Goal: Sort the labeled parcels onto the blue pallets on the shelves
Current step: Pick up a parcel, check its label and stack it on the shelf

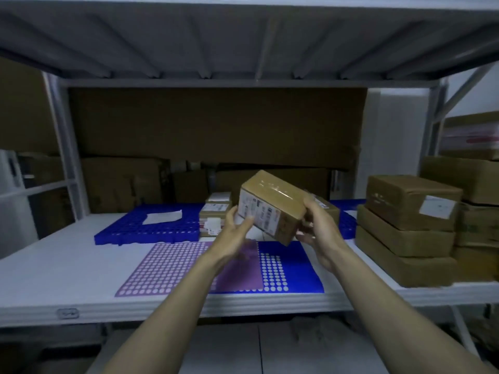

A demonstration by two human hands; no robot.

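Both hands hold a tilted, labeled parcel (271, 206) above the white shelf (67, 265): left hand (235, 233) cupped loosely under its label side, right hand (314, 230) gripping the right end, near the blue pallet (140, 228).

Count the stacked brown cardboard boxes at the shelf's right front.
3: bottom brown cardboard box, middle box, labelled top box. More boxes behind may be partly hidden.
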